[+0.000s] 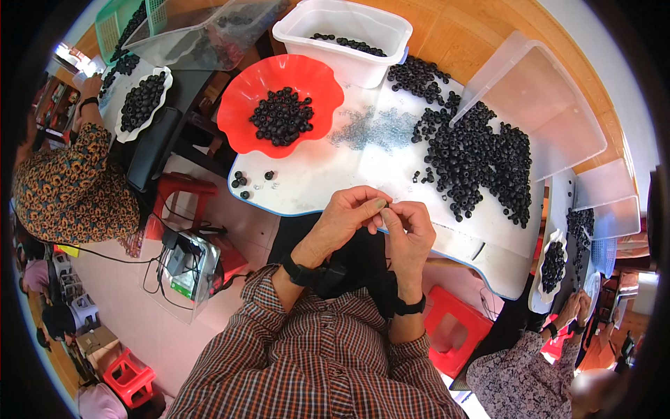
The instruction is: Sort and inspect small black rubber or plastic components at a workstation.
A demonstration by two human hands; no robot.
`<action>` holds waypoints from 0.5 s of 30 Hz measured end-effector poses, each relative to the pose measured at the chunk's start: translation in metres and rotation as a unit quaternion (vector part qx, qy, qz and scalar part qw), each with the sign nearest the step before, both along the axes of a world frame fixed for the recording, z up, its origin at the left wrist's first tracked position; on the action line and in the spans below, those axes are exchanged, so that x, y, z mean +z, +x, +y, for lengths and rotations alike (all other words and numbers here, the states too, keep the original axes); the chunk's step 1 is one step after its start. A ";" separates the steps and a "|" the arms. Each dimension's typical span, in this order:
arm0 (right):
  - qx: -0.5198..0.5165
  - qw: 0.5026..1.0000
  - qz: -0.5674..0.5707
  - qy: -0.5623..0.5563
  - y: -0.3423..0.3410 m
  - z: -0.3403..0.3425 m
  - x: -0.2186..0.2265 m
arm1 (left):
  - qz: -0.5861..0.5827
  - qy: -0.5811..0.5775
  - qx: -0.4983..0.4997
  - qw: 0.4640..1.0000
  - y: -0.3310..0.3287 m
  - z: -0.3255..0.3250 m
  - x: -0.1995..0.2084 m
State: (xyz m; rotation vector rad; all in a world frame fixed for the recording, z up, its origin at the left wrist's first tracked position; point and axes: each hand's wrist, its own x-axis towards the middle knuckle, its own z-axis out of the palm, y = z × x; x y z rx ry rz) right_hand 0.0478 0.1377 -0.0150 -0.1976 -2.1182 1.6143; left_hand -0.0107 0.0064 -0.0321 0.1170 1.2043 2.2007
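Note:
Just beyond the near edge of the white table [300,187], my left hand [347,218] and my right hand [410,234] meet fingertip to fingertip. Both are closed in a pinch. Whatever lies between the fingers is too small and covered to name. Beyond my hands, small clear ring-like pieces [373,128] are spread on the tabletop. A big heap of small round black parts [460,157] covers the right side. More black parts [283,117] lie in a red wavy-rimmed bowl [234,105] at the left, and a few loose ones [269,175] sit below it.
A white tub [342,64] holding black parts stands at the back. One translucent bin [551,105] leans on its side at the right. Red stools [457,328] stand below the table. Co-workers [77,188] sit at left and right with plates [157,105] of black parts.

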 end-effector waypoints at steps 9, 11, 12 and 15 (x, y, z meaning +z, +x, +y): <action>0.040 0.976 -0.098 -0.188 -0.005 0.008 -0.001 | -0.053 0.055 -0.010 0.997 -0.005 0.000 -0.009; 0.023 0.980 -0.115 -0.159 -0.008 0.013 -0.004 | -0.072 0.080 0.003 0.994 -0.005 0.000 -0.010; -0.019 0.989 -0.104 -0.107 -0.009 0.017 -0.008 | -0.093 0.078 0.016 0.993 -0.006 0.001 -0.009; -0.100 0.991 -0.067 0.053 -0.018 0.030 -0.012 | -0.118 0.088 0.030 0.989 -0.008 0.002 -0.010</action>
